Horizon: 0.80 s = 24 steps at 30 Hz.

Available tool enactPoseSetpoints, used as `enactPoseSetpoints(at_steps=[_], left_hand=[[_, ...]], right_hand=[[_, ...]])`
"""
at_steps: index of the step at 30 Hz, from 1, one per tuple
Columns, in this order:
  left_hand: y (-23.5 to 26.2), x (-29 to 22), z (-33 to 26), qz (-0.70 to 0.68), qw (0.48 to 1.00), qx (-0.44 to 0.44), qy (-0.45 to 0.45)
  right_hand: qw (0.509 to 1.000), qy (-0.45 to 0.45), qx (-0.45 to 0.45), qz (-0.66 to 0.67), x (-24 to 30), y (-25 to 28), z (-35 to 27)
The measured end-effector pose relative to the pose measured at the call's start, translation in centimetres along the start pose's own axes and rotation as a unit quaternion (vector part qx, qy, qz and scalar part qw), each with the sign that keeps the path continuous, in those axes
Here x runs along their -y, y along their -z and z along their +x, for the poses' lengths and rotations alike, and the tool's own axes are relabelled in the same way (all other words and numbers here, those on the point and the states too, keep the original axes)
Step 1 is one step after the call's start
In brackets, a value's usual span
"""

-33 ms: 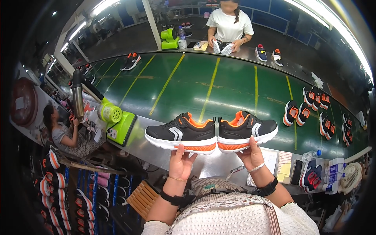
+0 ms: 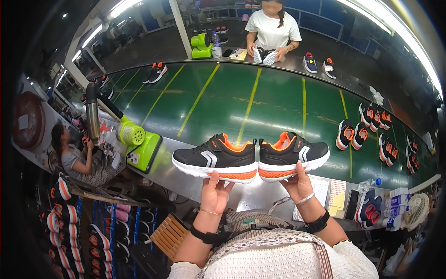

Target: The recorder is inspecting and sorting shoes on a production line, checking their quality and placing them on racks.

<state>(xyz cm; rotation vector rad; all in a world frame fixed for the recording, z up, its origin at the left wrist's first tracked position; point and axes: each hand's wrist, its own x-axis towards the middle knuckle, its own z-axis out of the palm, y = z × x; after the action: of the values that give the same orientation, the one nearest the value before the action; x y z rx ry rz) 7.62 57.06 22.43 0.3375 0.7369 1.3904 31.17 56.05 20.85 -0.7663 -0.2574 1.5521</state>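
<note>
The left hand (image 2: 214, 191) and right hand (image 2: 297, 184) each grip one black-and-orange shoe (image 2: 214, 158) (image 2: 294, 155) by the sole, heels together, seemingly to compare the pair.

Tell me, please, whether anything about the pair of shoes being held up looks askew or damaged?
Nothing stands out. The left hand and right hand hold the two black and orange shoes heel to heel, level, soles down, above the green conveyor belt. No visible damage.
</note>
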Motion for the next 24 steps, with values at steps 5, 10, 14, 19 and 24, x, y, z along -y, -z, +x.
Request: enactPoseSetpoints(at_steps=[5,10,14,19,24], left_hand=[[-0.12,0.09,-0.07,-0.002,1.0,-0.006,-0.002],[0.12,0.16,0.08,-0.008,1.0,0.001,0.001],[0.2,0.16,0.11,-0.009,1.0,-0.004,0.003],[0.26,0.17,0.08,-0.005,1.0,0.018,-0.001],[0.25,-0.1,-0.06,0.001,1.0,0.024,-0.007]], right_hand=[[1.0,-0.002,0.006,0.004,-0.12,0.04,0.12],[1.0,0.001,-0.002,0.007,-0.12,-0.22,0.05],[1.0,-0.001,0.009,0.007,-0.1,-0.16,0.1],[1.0,-0.002,0.014,0.008,-0.15,-0.04,0.0],[1.0,0.014,0.017,-0.002,-0.27,-0.13,-0.08]])
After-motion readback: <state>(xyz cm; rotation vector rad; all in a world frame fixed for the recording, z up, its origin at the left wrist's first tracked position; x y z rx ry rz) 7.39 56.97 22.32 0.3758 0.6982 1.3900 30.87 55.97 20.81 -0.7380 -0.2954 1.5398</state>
